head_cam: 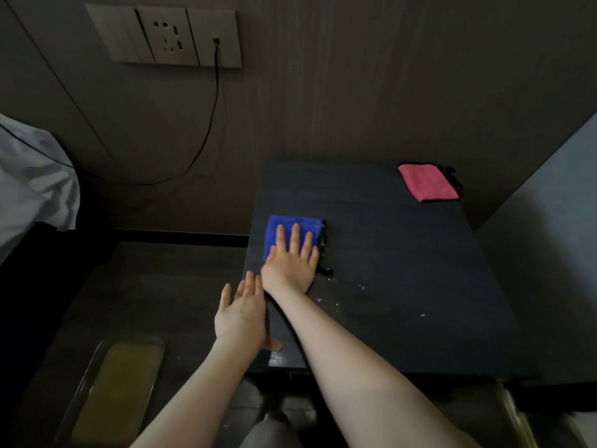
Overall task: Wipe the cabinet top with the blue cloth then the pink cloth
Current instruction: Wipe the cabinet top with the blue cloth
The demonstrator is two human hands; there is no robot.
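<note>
The dark cabinet top [403, 253] fills the middle right of the view. A folded blue cloth [277, 227] lies near its left edge, and my right hand [292, 263] presses flat on it with fingers spread. My left hand [242, 312] is held open beside the cabinet's left front edge, thumb touching the edge, holding nothing. A folded pink cloth [428, 182] with black trim lies untouched at the far right corner. Small pale crumbs [336, 305] dot the front of the top.
A wall socket panel [164, 35] with a black cable [213, 108] hangs on the wall at the left. White bedding [32, 176] is at the far left. A yellowish tray-like object [116, 386] lies on the floor. A pale wall [549, 237] borders the cabinet's right side.
</note>
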